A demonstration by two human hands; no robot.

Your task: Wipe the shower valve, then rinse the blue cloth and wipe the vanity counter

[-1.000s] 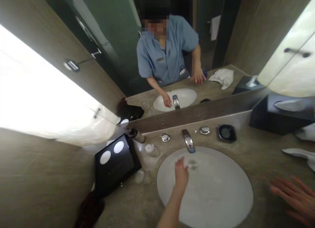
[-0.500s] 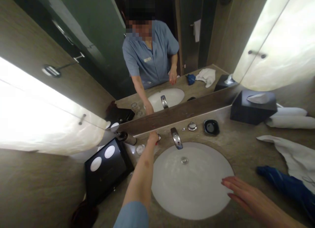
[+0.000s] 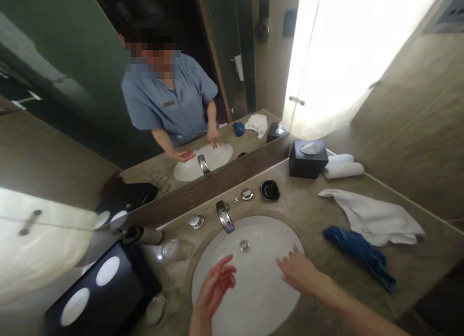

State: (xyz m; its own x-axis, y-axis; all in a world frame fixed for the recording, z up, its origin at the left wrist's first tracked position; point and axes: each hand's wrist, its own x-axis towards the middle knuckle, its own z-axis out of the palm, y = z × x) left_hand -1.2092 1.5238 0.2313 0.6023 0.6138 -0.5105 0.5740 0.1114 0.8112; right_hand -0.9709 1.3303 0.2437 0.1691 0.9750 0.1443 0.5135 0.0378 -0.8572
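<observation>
My left hand (image 3: 219,283) hovers over the left side of the white oval sink (image 3: 253,307), palm turned inward. Its fingers are loosely curled and apart, with nothing in them. Over the sink's right side is my right hand (image 3: 295,273), empty; its fingers reach out and are partly smeared by motion. The chrome tap (image 3: 225,217) stands behind the basin between two round handles, a left handle (image 3: 196,222) and a right handle (image 3: 247,194). A round metal drain plug (image 3: 244,246) sits in the basin.
Right of the sink lie a blue cloth (image 3: 360,254) and a white towel (image 3: 373,217). Behind are a black dish (image 3: 269,190), a tissue box (image 3: 308,162) and rolled towels (image 3: 343,169). On the left stand a black box (image 3: 105,287), glasses (image 3: 170,249) and a dark bottle (image 3: 145,235).
My left hand has let go of the left tap handle and come back over the basin. My right hand has moved in from the sink's right rim. The view has swung right.
</observation>
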